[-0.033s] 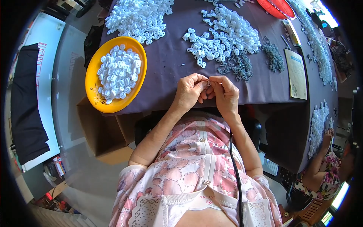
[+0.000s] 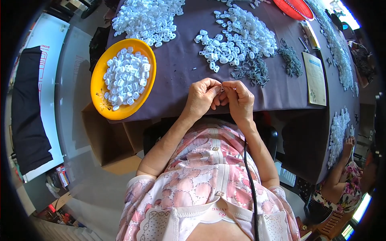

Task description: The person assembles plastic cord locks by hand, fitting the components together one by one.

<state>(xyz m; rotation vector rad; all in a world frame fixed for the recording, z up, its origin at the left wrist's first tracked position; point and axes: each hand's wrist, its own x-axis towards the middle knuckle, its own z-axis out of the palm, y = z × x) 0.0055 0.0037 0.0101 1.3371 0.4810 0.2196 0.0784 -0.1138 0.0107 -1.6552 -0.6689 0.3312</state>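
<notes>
Over the table's near edge, my left hand (image 2: 200,97) and my right hand (image 2: 240,99) meet fingertip to fingertip, both closed in a pinch. Between them shows a bit of a small white plastic piece (image 2: 222,89); the fingers cover most of it. Just beyond my hands spreads a pile of white oval plastic pieces with holes (image 2: 241,38). Small grey plastic parts (image 2: 257,72) lie at that pile's near side, beside a second grey heap (image 2: 290,60). To the left, a yellow oval bowl (image 2: 96,86) holds many more white pieces.
Another white heap (image 2: 146,18) lies at the far left of the dark tablecloth (image 2: 177,68). A red basket (image 2: 287,10) and a cream booklet (image 2: 315,80) are on the right. Below the table's left edge stands a cardboard box (image 2: 108,140). A co-worker's arm (image 2: 337,176) is at far right.
</notes>
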